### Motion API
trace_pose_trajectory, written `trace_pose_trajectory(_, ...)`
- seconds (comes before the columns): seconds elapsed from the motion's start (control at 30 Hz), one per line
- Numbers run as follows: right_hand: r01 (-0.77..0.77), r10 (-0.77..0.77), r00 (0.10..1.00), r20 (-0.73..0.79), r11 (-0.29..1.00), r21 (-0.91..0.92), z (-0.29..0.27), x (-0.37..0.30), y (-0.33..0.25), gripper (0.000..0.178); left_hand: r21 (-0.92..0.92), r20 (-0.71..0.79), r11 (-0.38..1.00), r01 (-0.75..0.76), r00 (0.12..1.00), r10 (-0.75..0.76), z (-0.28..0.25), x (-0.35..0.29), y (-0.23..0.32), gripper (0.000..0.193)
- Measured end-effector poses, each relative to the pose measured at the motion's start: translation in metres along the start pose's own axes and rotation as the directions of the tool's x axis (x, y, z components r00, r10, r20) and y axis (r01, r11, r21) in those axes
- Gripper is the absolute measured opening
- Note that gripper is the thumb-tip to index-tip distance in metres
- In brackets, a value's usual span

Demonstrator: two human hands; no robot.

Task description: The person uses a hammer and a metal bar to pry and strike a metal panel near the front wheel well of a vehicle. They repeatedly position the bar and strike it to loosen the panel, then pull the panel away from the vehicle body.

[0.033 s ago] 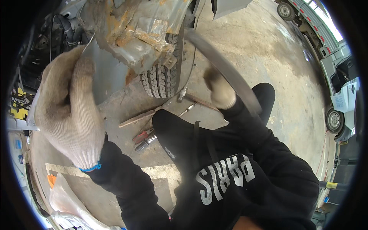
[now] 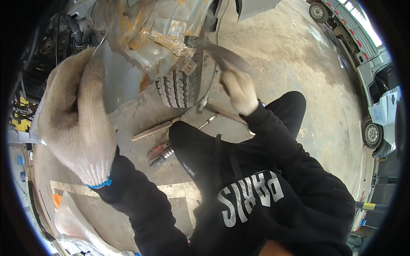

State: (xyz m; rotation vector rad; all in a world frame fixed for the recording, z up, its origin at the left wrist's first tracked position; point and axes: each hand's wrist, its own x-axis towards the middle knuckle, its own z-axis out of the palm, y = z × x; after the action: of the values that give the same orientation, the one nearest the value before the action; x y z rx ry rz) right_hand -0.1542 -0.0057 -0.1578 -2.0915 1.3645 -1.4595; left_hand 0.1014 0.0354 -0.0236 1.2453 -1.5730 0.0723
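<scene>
My left hand (image 2: 79,115), in a soiled knit glove with a blue cuff edge, is raised at the left against the vehicle's front end. Its fingers and thumb are closed at a thin metal edge (image 2: 101,43); what they hold is hidden behind the glove. Beside it are a grey sheet-metal panel (image 2: 117,77) and a rusty, bent body part (image 2: 156,55). My gloved right hand (image 2: 240,90) is wrapped round a long, grey, slightly curved tool (image 2: 226,55), blurred by motion. The tool's far end is near the tyre's (image 2: 177,89) right side, and I cannot tell whether it touches anything.
On the floor by my knee lie a hammer (image 2: 202,105), a wooden stick (image 2: 151,131), a slim metal tool (image 2: 208,122) and a red-handled tool (image 2: 159,150). Clear plastic sheeting (image 2: 77,217) is at lower left. A truck (image 2: 380,102) stands far right.
My right hand has moved slightly up and left, and the long tool has swung with it, less of its length now showing. The left hand has hardly moved.
</scene>
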Motion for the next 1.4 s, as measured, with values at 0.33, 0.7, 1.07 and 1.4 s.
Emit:
trace_pose_trajectory(0.33, 0.067, -0.056, 0.997, -0.044, 0.955, 0.289, -0.008, -0.02, 0.02, 0.039, -0.016, -0.035, 0.998, 0.059, 0.998, -0.059, 0.001, -0.003, -0.003, 0.023)
trace_pose_trajectory(0.7, -0.159, 0.224, 0.969, -0.107, 0.892, 0.423, -0.022, -0.021, 0.001, 0.048, -0.024, -0.155, 0.998, 0.056, 0.986, -0.059, 0.008, -0.005, 0.0, 0.019)
trace_pose_trajectory(1.07, -0.695, 0.662, 0.684, 0.305, 0.467, 0.547, 0.007, -0.058, 0.066, 0.044, -0.083, -0.154, 0.996, 0.039, 0.987, -0.051, 0.009, -0.005, -0.004, 0.018)
trace_pose_trajectory(1.4, -0.903, 0.939, 0.296, 0.175, 0.216, 0.37, 0.067, -0.16, 0.236, 0.035, -0.038, -0.165, 0.998, 0.054, 0.984, -0.059, 0.009, -0.004, -0.001, 0.024)
